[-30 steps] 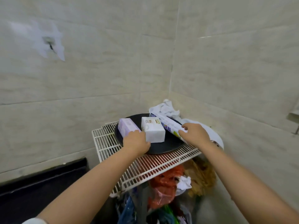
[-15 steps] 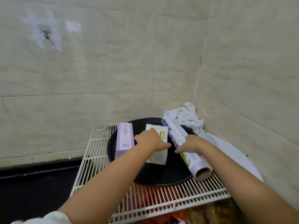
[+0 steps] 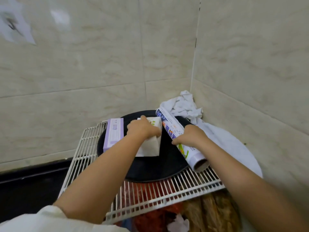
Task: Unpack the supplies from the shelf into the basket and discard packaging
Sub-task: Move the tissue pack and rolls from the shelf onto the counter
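Tiled corner, white wire shelf (image 3: 87, 144) with a black round tray (image 3: 167, 166) on it. Got my left hand (image 3: 143, 129) clamped on the white box (image 3: 150, 146), right hand (image 3: 192, 136) wrapped around the cling-film roll (image 3: 173, 129). Purple box (image 3: 113, 134) sits just left of my left grip. Roll's slick, could slide out and drop.

Two walls of large, glossy cream tiles with faint marbled veining (image 3: 103, 67) meet in a corner at the right, the vertical joint between them dark with grime (image 3: 196, 39). Thin grout lines run level across both. High on the left wall, a blurred white adhesive patch carries a small dark hook (image 3: 12, 25). Along the foot of the left wall runs a black band (image 3: 31, 180). Light is soft and even.
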{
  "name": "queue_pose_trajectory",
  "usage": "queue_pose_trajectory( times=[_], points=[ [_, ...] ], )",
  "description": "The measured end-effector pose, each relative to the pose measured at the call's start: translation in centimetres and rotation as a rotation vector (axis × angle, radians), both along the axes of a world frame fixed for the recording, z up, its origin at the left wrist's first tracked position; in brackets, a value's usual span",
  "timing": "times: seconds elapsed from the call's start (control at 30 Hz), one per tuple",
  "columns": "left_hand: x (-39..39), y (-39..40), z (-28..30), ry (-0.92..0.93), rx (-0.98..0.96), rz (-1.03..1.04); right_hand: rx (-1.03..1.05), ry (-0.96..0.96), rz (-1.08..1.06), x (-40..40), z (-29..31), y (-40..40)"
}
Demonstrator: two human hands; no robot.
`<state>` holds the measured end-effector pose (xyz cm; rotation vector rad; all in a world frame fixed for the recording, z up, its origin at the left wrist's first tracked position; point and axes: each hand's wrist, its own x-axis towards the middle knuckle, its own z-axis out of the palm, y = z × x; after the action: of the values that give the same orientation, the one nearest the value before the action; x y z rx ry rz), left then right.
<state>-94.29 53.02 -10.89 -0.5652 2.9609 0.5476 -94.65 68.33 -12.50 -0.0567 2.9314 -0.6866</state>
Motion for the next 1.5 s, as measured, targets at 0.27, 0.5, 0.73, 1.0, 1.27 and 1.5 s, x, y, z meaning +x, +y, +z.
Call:
queue_pose_trajectory(
  times=[0.27,0.5,0.73,1.0,1.27,1.5],
  points=[
    [1.4,-4.0,6.4,0.291,0.044,0.047,-0.048,0.258,0.017,1.5,5.2,-2.3],
    [11.0,-15.8,7.6,0.359,0.042,0.303,-0.102,0.304,0.321,6.9,8.9,-13.9],
    [26.9,-29.6,3.6,0.271,0.03,0.577,-0.119,0.211,0.586,18.2,6.3,-29.9],
    [43.1,-40.5,-5.2,0.055,0.012,0.743,-0.051,-0.007,0.68,29.2,-2.9,-42.7],
    [45.4,-45.5,-13.9,-0.076,0.113,0.783,0.139,-0.191,0.611,30.5,-13.1,-46.7],
    [38.9,-49.7,-17.9,-0.116,0.124,0.705,0.187,-0.171,0.498,25.1,-18.5,-49.8]
  ],
)
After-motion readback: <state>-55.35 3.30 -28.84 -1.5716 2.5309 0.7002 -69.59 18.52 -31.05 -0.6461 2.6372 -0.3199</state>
